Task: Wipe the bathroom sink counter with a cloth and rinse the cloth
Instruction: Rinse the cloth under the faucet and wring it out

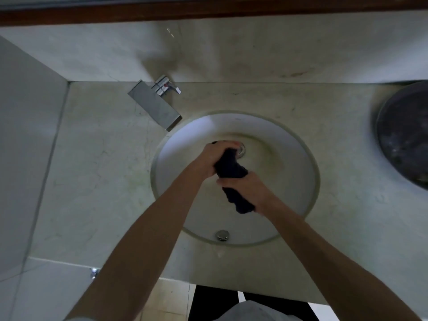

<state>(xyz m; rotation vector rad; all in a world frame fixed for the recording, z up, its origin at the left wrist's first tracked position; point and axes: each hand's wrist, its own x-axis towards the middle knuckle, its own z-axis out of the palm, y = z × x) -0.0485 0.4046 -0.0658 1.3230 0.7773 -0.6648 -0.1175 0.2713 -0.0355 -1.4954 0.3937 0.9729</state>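
A dark cloth is bunched into a twisted roll above the round white sink basin. My left hand grips its far end, just over the chrome drain. My right hand grips the cloth lower down, and the loose tail hangs out below it. The pale marble counter surrounds the basin. A flat chrome faucet spout with its lever handle stands at the back left; no water is visible running from it.
A dark round dish or tray sits on the counter at the far right. An overflow cap is at the basin's near wall. A tiled wall closes the left side, and a wood-framed mirror edge runs along the top.
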